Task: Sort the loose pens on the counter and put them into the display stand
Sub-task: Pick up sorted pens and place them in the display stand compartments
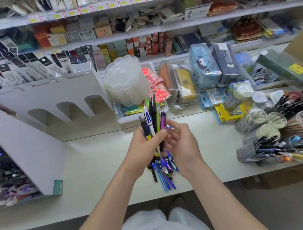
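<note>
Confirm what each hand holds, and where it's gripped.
Left hand grips a bunch of pens around their lower shafts, ends up. Right hand sits beside the bunch; whether it grips anything cannot be told.

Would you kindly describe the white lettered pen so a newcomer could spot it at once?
Above the middle of the pale counter, the left hand grips an upright bundle of pens. Look at the bundle's left side: the white pen is the only white barrel, printed with a blue A.

Pale bench (99, 158): heap of loose pens (165, 168) lies just below the fingers (161, 133), white display stand (28, 147) well left, white tray (126, 118) beyond, clear pen tubs (259, 119) well right.
</note>
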A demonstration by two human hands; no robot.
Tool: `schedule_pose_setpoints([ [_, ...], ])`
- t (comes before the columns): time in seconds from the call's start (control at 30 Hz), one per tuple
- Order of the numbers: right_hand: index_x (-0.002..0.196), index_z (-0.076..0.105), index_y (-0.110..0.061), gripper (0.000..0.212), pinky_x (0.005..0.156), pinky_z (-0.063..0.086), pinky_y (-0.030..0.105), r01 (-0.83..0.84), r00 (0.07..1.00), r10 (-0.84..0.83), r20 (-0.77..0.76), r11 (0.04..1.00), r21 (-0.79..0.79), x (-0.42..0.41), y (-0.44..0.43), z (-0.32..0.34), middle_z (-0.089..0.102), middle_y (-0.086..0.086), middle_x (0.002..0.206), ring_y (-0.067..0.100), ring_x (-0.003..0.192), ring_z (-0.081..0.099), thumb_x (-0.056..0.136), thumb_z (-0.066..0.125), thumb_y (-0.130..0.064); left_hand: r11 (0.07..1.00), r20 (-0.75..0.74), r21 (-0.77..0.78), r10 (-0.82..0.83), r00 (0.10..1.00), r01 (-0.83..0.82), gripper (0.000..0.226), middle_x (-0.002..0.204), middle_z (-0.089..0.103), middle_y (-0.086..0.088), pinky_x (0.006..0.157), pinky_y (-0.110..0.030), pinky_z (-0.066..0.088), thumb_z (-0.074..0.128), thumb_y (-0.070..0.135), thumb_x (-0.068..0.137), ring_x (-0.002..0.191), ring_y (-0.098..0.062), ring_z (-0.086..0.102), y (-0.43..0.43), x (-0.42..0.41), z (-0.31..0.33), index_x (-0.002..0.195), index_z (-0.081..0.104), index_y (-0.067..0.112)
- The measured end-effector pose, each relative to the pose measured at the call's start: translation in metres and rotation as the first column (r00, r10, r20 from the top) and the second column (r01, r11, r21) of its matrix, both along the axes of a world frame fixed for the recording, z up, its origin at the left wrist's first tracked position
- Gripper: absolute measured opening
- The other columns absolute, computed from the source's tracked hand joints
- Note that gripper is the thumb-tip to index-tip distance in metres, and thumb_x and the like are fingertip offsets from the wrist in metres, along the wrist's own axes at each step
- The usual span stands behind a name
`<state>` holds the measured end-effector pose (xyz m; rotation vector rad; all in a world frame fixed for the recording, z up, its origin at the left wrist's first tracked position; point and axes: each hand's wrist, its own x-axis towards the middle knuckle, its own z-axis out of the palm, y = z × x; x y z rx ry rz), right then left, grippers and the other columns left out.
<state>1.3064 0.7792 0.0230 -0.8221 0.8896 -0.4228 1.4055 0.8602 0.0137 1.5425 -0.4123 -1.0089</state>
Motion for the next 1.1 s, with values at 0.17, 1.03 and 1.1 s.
schedule_pose_setpoints([
  [0.17, 0.13, 0.07, -0.025, 0.025, 0.042, 0.048, 0.03, -0.239, 0.968, 0.191, -0.16, 0.896, -0.375, -0.001, -0.016, -0.002, 0.078, -0.003, 0.09, 0.018, 0.057, 0.065, 0.111, 0.054, -0.026, 0.993, -0.126, -0.015, -0.122, 0.985, 0.121, 0.019, 0.089, 0.071, -0.022, 0.063, -0.037, 0.058, 0.064, 0.014, 0.106, 0.076, -0.03, 0.068, 0.012, -0.011, -0.001, 0.118, 0.067, -0.001],
  [1.03, 0.111, 0.061, -0.02, 0.026, 0.062, 0.049, 0.015, -0.558, 0.816, 0.491, -0.305, 0.536, -0.633, 0.166, 0.318, -0.004, 0.07, -0.004, 0.082, 0.0, 0.067, 0.063, 0.088, 0.071, -0.012, 0.874, -0.001, -0.009, 0.486, 0.874, -0.486, 0.02, 0.078, 0.064, 0.003, 0.058, -0.035, 0.046, 0.074, 0.036, 0.101, 0.061, -0.016, 0.055, 0.376, 0.08, -0.016, 0.116, 0.061, 0.04],
  [1.1, 0.118, 0.06, -0.02, 0.026, 0.067, 0.052, 0.021, -0.545, 0.824, 0.495, -0.276, 0.555, -0.629, 0.179, 0.344, -0.006, 0.069, 0.0, 0.09, 0.001, 0.071, 0.062, 0.094, 0.068, -0.013, 0.876, -0.025, -0.024, 0.481, 0.877, -0.481, 0.021, 0.083, 0.064, -0.001, 0.055, -0.03, 0.045, 0.071, 0.043, 0.102, 0.059, -0.018, 0.052, 0.405, 0.089, -0.011, 0.115, 0.061, 0.03],
])
